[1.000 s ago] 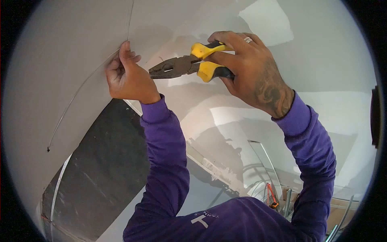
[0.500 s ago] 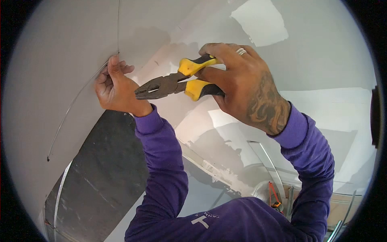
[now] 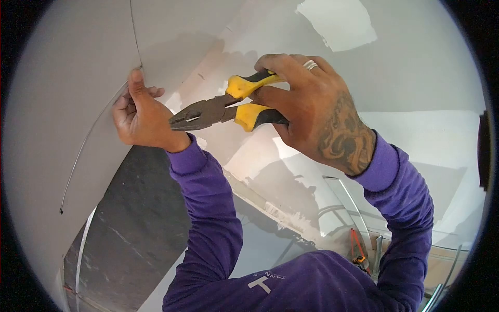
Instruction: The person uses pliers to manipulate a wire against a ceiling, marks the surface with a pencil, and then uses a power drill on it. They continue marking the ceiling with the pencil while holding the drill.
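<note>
My left hand [image 3: 145, 117], thumb raised, pinches a thin metal wire [image 3: 84, 141] against the grey panel surface at upper left. One stretch of wire rises from the thumb tip to the top edge; another curves down to a dark spot on the panel. In my right hand [image 3: 317, 112], which wears a ring, are combination pliers [image 3: 205, 112] with yellow and black handles. The handles are spread, and the dark jaws point left, overlapping my left wrist in the view. Nothing shows gripped in the jaws.
A dark opening [image 3: 140, 208] lies below the panel's slanted edge at lower left. White filler patches [image 3: 338, 23] mark the surface. At lower right are an orange and black tool [image 3: 359, 261] and several metal strips [image 3: 378, 255].
My left hand has shifted slightly left with the wire, and the upper stretch now slants. The pliers have moved a little left, still in my right hand.
</note>
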A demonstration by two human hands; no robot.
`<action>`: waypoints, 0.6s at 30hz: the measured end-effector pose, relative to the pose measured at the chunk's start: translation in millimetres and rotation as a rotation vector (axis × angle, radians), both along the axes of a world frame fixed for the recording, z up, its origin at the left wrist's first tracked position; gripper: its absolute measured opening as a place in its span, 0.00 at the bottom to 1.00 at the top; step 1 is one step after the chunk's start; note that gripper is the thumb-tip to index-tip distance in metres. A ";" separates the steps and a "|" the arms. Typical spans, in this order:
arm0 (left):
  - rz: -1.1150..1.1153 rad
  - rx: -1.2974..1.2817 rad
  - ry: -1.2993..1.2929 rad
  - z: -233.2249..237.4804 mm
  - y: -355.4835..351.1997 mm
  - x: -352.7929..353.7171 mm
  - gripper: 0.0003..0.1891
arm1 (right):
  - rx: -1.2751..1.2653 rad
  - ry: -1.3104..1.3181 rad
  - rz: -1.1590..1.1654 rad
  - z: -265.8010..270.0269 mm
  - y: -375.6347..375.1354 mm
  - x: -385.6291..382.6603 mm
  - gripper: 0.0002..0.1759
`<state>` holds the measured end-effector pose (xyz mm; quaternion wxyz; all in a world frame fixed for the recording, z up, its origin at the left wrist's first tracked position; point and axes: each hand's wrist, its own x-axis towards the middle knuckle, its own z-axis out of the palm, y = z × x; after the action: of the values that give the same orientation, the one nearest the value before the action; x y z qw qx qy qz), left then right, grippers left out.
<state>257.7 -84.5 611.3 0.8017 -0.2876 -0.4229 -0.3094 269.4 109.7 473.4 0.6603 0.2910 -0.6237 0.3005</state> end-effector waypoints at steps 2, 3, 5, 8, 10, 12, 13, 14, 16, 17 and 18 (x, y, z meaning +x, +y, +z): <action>-0.027 -0.015 0.007 -0.3 0.6 0.3 0.12 | 0.030 -0.066 0.026 -0.3 1.5 5.9 0.17; -0.046 -0.021 0.013 -0.3 1.2 0.4 0.11 | 0.022 -0.071 0.026 -0.7 0.8 7.9 0.17; -0.090 -0.015 -0.008 -0.5 2.0 1.4 0.11 | 0.015 -0.072 0.027 -1.3 -0.5 13.5 0.16; -0.175 0.000 -0.050 -3.6 6.8 7.2 0.10 | 0.011 -0.016 0.018 -5.1 -5.3 26.3 0.10; -0.260 -0.016 -0.040 -6.3 10.6 14.2 0.09 | 0.047 -0.052 -0.011 -5.3 -11.3 44.7 0.15; -0.305 -0.002 -0.118 -8.8 9.7 25.1 0.10 | 0.084 -0.117 -0.010 -4.6 -16.7 66.8 0.18; -0.351 0.003 -0.154 -10.6 10.3 31.0 0.10 | 0.098 -0.166 0.008 -4.7 -19.2 80.7 0.18; -0.401 0.004 -0.189 -11.1 10.5 37.0 0.10 | 0.110 -0.215 0.021 -5.5 -22.0 92.8 0.19; -0.523 -0.065 -0.215 -12.3 5.7 40.3 0.09 | 0.123 -0.234 0.012 -10.2 -28.2 107.3 0.21; -0.570 -0.081 -0.229 -11.9 2.8 40.5 0.08 | 0.121 -0.228 -0.003 -11.2 -32.0 114.8 0.21; -0.619 -0.101 -0.245 -13.0 0.7 41.9 0.08 | 0.116 -0.223 -0.019 -11.4 -36.5 122.7 0.21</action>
<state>299.6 -83.8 598.2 0.5976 -0.4022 -0.4237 -0.5491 392.1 73.2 462.1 0.5718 0.2877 -0.7123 0.2880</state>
